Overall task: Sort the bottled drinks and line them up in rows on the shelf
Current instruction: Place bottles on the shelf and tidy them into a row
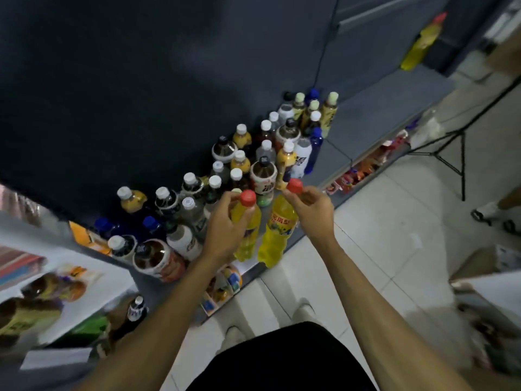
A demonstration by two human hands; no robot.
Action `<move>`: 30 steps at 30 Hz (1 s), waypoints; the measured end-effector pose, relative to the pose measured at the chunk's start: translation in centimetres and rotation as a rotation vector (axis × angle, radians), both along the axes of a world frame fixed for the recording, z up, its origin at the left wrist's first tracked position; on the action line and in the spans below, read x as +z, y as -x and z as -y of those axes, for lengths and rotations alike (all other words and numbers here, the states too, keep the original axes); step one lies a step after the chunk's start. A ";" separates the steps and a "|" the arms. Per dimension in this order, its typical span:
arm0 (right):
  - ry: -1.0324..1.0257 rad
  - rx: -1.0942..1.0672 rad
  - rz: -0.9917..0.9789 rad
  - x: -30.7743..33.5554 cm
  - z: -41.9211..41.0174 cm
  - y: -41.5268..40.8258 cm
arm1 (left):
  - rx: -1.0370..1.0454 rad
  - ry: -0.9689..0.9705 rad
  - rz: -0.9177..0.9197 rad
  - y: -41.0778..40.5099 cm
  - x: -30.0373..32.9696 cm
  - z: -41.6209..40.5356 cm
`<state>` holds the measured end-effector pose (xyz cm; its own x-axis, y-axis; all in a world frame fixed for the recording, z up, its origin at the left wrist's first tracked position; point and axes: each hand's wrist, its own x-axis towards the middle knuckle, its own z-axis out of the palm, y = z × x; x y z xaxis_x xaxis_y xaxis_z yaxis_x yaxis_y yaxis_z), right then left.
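Two yellow bottles with red caps stand side by side at the front edge of the grey shelf. My left hand grips the neck of the left yellow bottle. The fingers of my right hand pinch the right yellow bottle just under its cap. Behind them, several mixed bottles crowd the shelf: white-capped dark drinks, orange juices, blue bottles, pale tea bottles. One more yellow bottle with a red cap stands on a higher shelf at the far right.
Bare shelf board lies to the right of the bottle cluster. Snack packets fill the lower shelf below the edge. A black tripod stand stands on the tiled floor at right. Packaged goods sit on a white surface at left.
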<state>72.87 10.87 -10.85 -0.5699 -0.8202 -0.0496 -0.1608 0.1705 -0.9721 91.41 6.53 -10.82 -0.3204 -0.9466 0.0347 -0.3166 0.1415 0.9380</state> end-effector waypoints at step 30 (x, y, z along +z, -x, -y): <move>-0.024 -0.370 0.159 0.3 -10.6 40.0 | -0.429 -0.435 -0.081 49.1 0.1 -3.5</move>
<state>32.83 21.46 -10.59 -0.8099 -0.5590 -0.1777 0.0677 0.2118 -0.9750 42.28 10.05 -10.70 -0.6886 -0.6666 -0.2854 -0.2413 -0.1605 0.9571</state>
